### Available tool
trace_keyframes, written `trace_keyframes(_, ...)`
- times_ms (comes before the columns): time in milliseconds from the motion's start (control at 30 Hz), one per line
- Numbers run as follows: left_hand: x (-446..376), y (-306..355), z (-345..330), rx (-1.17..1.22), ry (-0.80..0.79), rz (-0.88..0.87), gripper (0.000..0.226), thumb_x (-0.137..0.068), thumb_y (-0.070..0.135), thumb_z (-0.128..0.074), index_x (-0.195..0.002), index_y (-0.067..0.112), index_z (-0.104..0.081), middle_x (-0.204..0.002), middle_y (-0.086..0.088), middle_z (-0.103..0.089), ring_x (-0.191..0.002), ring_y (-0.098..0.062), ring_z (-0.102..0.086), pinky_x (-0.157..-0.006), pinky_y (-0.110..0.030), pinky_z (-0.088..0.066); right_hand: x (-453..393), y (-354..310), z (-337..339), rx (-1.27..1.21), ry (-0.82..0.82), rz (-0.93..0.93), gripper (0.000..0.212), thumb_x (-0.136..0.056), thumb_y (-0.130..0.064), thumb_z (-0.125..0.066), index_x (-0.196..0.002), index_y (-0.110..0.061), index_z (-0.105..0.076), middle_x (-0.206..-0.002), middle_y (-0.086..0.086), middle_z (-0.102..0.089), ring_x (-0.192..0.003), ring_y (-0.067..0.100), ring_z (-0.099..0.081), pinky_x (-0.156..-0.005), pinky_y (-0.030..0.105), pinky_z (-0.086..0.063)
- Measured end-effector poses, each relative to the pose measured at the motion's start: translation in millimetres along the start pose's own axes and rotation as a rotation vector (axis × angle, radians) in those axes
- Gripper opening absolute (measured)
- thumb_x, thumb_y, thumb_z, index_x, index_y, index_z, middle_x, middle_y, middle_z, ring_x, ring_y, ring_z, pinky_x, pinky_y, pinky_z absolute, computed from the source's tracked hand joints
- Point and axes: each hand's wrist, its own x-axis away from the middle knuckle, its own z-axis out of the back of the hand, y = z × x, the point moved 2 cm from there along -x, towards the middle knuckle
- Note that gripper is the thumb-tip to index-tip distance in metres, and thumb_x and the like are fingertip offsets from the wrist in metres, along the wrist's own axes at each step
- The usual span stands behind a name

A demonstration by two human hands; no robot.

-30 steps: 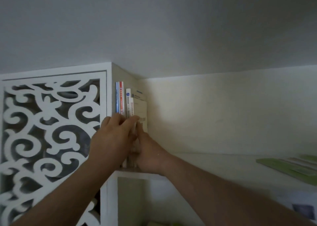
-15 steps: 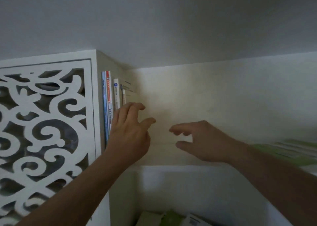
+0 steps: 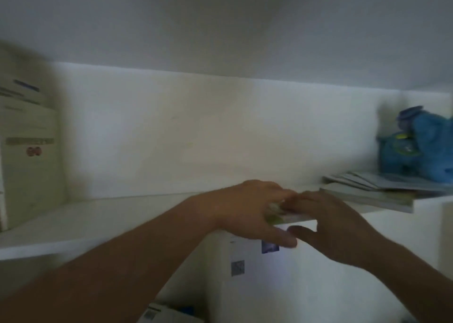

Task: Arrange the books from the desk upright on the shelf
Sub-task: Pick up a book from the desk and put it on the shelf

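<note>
From my end the white wooden shelf is the anchor. At its far left a cream paperback book with a small red mark on its cover stands upright on the board. Over at the right end, a loose pile of thin greenish and grey books lies flat, the lowest one sticking out past the shelf's front edge. Pretty blurry, so no titles.

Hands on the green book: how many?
2: left hand grips its near-left edge, right hand its right side; the green book lies flat on the shelf, blurred.
</note>
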Motion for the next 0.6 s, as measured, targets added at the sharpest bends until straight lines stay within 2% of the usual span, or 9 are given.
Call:
trace_keyframes(67, -6, 11, -8, 0.011, -0.056, 0.005, 0.065, -0.09, 0.048, -0.074, -0.146, 0.046, -0.04, -0.126, 0.027, -0.054, -0.104, -0.001, -0.052, -0.087, -0.016, -0.046, -1, 5, -3, -0.111, 0.158, 0.055, 0.029, -0.084, -0.053, -0.075, -0.113, -0.05, -0.07, -0.108, -0.029, -0.069, -0.095, 0.005, -0.063, -0.092, 0.037, -0.051)
trace_keyframes(167, -3, 4, 2, -0.278, 0.074, 0.113, 0.033, -0.093, 0.024, -0.059, -0.124, 0.037, -0.06, -0.096, 0.006, -0.064, -0.082, -0.014, -0.058, -0.068, -0.033, -0.049, -9, 15, 8, -0.307, 0.373, -0.083, 0.022, -0.074, -0.047, -0.088, -0.087, -0.034, -0.074, -0.089, -0.023, -0.072, -0.079, 0.002, -0.067, -0.074, 0.021, -0.052)
trace_keyframes(233, 0, -7, 18, -0.361, 0.202, 0.193, 0.018, -0.096, 0.019, -0.057, -0.106, 0.032, -0.065, -0.084, 0.007, -0.064, -0.077, -0.015, -0.06, -0.064, -0.032, -0.047, -19, 25, 15, -0.468, 0.443, -0.222, 0.026, -0.074, -0.043, -0.09, -0.094, -0.038, -0.074, -0.091, -0.024, -0.072, -0.084, -0.003, -0.067, -0.076, 0.014, -0.051)
trace_keyframes(267, 3, -14, 28, -0.317, 0.303, 0.23, 0.017, -0.098, 0.018, -0.058, -0.103, 0.032, -0.066, -0.086, 0.008, -0.067, -0.078, -0.015, -0.062, -0.067, -0.033, -0.051, -25, 32, 16, -0.599, 0.446, -0.315, 0.04, -0.075, -0.043, -0.09, -0.109, -0.042, -0.07, -0.099, -0.022, -0.072, -0.085, -0.001, -0.069, -0.079, 0.02, -0.056)
trace_keyframes(300, 6, -20, 35, -0.192, 0.422, 0.275, 0.018, -0.1, 0.018, -0.058, -0.103, 0.033, -0.068, -0.089, 0.009, -0.071, -0.08, -0.013, -0.065, -0.071, -0.033, -0.053, -31, 37, 17, -0.771, 0.442, -0.405, 0.058, -0.073, -0.045, -0.091, -0.123, -0.043, -0.062, -0.107, -0.018, -0.071, -0.088, 0.003, -0.071, -0.08, 0.031, -0.061)
trace_keyframes(367, 11, -28, 47, 0.328, 0.672, 0.327, 0.022, -0.104, 0.014, -0.058, -0.103, 0.032, -0.07, -0.094, 0.005, -0.075, -0.081, -0.02, -0.07, -0.075, -0.033, -0.055, -44, 43, 17, -1.042, 0.407, -0.504, 0.094, -0.063, -0.058, -0.094, -0.141, -0.045, -0.046, -0.119, -0.013, -0.07, -0.102, 0.014, -0.072, -0.09, 0.047, -0.061)
trace_keyframes(433, 5, -33, 48, 0.905, 0.763, 0.28, 0.026, -0.106, 0.007, -0.051, -0.107, 0.029, -0.067, -0.097, -0.007, -0.076, -0.077, -0.025, -0.072, -0.075, -0.039, -0.057, -57, 35, 17, -1.253, 0.247, -0.498, 0.106, -0.061, -0.062, -0.092, -0.15, -0.041, -0.038, -0.128, -0.009, -0.069, -0.115, 0.019, -0.068, -0.1, 0.053, -0.055)
trace_keyframes(500, -4, -39, 45, 1.122, 0.757, 0.245, 0.029, -0.107, 0.006, -0.047, -0.115, 0.029, -0.061, -0.096, -0.003, -0.076, -0.077, -0.017, -0.074, -0.083, -0.043, -0.057, -69, 18, 15, -1.402, 0.101, -0.444, 0.08, -0.078, -0.045, -0.086, -0.146, -0.031, -0.047, -0.132, -0.004, -0.07, -0.118, 0.022, -0.068, -0.103, 0.054, -0.052)
trace_keyframes(600, -9, -54, 36, 1.174, 0.697, 0.298, 0.041, -0.104, 0.0, -0.05, -0.131, 0.03, -0.058, -0.115, -0.002, -0.078, -0.102, -0.025, -0.076, -0.093, -0.048, -0.058, -86, -2, 11, -1.42, 0.107, -0.392, 0.028, -0.098, -0.016, -0.073, -0.125, -0.019, -0.066, -0.116, 0.006, -0.077, -0.105, 0.028, -0.074, -0.09, 0.053, -0.062)
